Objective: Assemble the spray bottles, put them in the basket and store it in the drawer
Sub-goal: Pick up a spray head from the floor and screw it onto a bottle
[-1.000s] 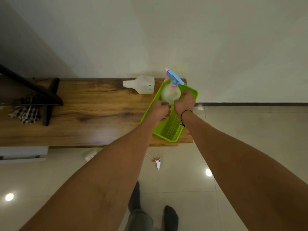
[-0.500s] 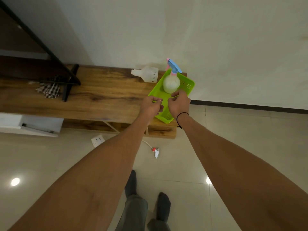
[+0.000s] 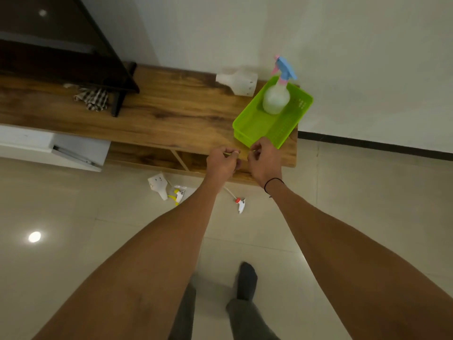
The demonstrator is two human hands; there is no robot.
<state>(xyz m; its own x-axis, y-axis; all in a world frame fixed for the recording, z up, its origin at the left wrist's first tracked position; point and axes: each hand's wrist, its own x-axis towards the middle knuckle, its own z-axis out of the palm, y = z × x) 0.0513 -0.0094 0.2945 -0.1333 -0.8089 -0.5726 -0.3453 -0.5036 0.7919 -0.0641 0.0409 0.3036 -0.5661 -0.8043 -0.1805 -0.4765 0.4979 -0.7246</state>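
A lime green basket (image 3: 250, 123) sits at the right end of the wooden bench (image 3: 157, 111). An assembled spray bottle (image 3: 276, 96) with a blue and pink trigger head stands inside it at the far end. A white bottle (image 3: 239, 82) without a head lies on its side just left of the basket. On the floor lie a white spray head with a red collar (image 3: 239, 204), a yellow and white spray head (image 3: 177, 194) and another white bottle (image 3: 158, 185). My left hand (image 3: 221, 165) and my right hand (image 3: 264, 160) hover at the bench's near edge, fingers loosely curled, holding nothing.
A black stand (image 3: 117, 69) and a checked cloth (image 3: 93, 98) occupy the bench's left part. A white drawer unit (image 3: 49, 150) stands open below on the left. The white wall rises right behind the bench. My socked feet (image 3: 246, 278) stand on the tiled floor.
Both hands let go of the blue-headed bottle in the basket and drew back toward me to the bench's near edge. My view pulled back, showing more floor.
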